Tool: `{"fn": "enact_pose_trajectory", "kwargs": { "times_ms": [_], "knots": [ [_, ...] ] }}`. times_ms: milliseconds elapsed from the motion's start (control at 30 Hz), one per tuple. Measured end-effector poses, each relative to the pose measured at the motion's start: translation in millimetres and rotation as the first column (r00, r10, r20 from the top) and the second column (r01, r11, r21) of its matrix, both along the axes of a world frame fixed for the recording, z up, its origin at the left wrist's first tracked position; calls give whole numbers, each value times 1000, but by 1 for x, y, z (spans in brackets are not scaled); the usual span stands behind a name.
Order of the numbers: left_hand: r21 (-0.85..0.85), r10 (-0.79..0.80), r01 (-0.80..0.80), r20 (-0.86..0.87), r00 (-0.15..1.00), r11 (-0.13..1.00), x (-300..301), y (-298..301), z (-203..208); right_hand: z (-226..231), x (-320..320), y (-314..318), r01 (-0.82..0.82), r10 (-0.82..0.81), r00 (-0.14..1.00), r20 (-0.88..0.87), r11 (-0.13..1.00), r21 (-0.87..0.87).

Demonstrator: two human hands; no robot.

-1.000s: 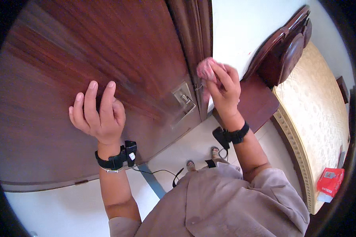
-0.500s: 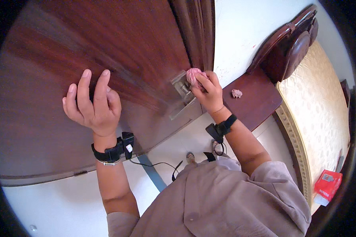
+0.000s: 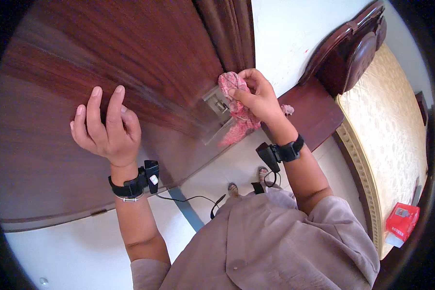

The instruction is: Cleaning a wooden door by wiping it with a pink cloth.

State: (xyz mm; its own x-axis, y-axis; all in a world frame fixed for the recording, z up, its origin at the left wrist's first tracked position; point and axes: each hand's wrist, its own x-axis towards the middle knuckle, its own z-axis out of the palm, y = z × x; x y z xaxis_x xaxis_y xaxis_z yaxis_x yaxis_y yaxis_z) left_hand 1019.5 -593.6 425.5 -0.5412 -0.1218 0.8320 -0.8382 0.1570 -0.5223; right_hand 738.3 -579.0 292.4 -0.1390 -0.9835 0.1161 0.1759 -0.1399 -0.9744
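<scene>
A dark brown wooden door (image 3: pixel 145 58) fills the upper left. My right hand (image 3: pixel 262 99) pinches a crumpled pink cloth (image 3: pixel 233 86) beside the door's edge. The cloth's lower end hangs loose past the metal latch (image 3: pixel 219 104), partly covering the plate around it. To the left, my left hand (image 3: pixel 108 128) is held up in front of the door with its fingers apart and nothing in them. Whether its fingertips touch the wood I cannot tell.
Right of the door stands a dark wooden bedside surface (image 3: pixel 316 113) with a small pink clump (image 3: pixel 287 109) on it. A bed with a gold patterned mattress (image 3: pixel 379 130) lies at the right, a red packet (image 3: pixel 402 220) near its corner. A black cable (image 3: pixel 188 197) runs from my left wristband.
My right hand has shifted slightly up and right, and the bunched cloth has come unfolded, its end now dangling. My left hand has drifted a little left.
</scene>
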Motion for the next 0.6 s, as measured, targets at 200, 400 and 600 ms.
{"fn": "enact_pose_trajectory", "kwargs": {
  "times_ms": [200, 400, 600],
  "knots": [
    [-10, -1, 1, -30, 1000, 1000, 1, -2, -2, -60, 20, -7, 179, -178, 982, -58, 984, 11],
    [0, 6, -6, -30, 1000, 1000, 0, -3, -3, -156, 24, -5, 211, -196, 977, -82, 935, 286],
    [4, 35, -35, -16, 999, 999, 7, -2, -7, -155, 27, 15, 280, -209, 955, -209, 867, 413]
  ]
}}
